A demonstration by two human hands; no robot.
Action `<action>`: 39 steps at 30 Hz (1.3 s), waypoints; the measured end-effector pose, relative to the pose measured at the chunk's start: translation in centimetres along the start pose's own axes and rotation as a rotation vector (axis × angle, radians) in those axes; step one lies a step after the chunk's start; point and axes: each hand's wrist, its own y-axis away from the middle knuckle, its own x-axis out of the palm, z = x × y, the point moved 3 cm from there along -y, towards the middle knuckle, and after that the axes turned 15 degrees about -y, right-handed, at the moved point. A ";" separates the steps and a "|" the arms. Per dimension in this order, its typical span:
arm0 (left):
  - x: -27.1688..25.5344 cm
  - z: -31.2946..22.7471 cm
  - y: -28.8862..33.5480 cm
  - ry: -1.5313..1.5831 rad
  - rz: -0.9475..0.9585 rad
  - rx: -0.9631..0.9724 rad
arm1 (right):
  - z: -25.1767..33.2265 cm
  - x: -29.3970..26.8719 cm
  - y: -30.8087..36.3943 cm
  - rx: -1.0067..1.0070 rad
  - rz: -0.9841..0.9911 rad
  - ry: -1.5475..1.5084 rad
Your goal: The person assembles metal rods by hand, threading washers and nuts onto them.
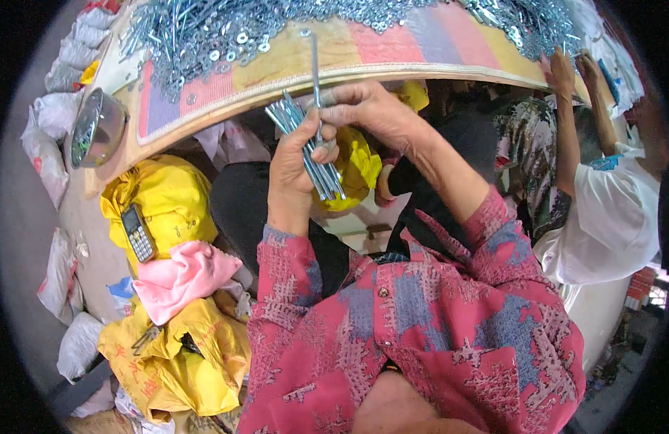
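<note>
My left hand (294, 168) is closed around a bundle of long, thin silver bolts (325, 179), which slants down to the right. Between the fingertips of my right hand (378, 116), close beside the left thumb, a single long bolt (315, 65) stands upright. Its top end reaches over the table edge. Both hands meet just in front of the table, and the fingers partly cover the lower end of the single bolt. Beyond them, a heap of shiny washers and bolts (233, 32) spreads across the striped cloth (385, 43).
A metal bowl (97, 130) stands at the table's left corner. Below it are a yellow bag (168, 192) with a keypad phone (138, 233) on it, a pink cloth (186, 278) and white sacks (56, 286). At right, a co-worker in a white shirt (609, 224) reaches to the heap.
</note>
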 end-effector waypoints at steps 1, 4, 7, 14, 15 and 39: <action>-0.1 0.3 0.1 -0.036 -0.055 -0.011 | -0.5 -0.1 0.2 0.037 -0.016 -0.133; 1.1 0.6 0.3 -0.122 -0.076 0.006 | 0.2 -0.2 0.9 0.012 -0.118 -0.089; 1.9 0.0 0.5 -0.221 -0.032 0.025 | 1.7 -0.1 0.4 -0.065 -0.266 0.078; 1.0 -1.0 1.3 -0.107 -0.091 0.129 | 0.5 1.6 -0.9 0.013 0.045 0.034; 1.0 -1.0 1.2 -0.103 -0.090 0.129 | 0.0 1.4 -1.1 0.015 0.044 0.037; 0.0 0.5 1.6 -0.487 -0.230 0.050 | 7.2 -4.5 -2.4 -0.212 -0.178 0.789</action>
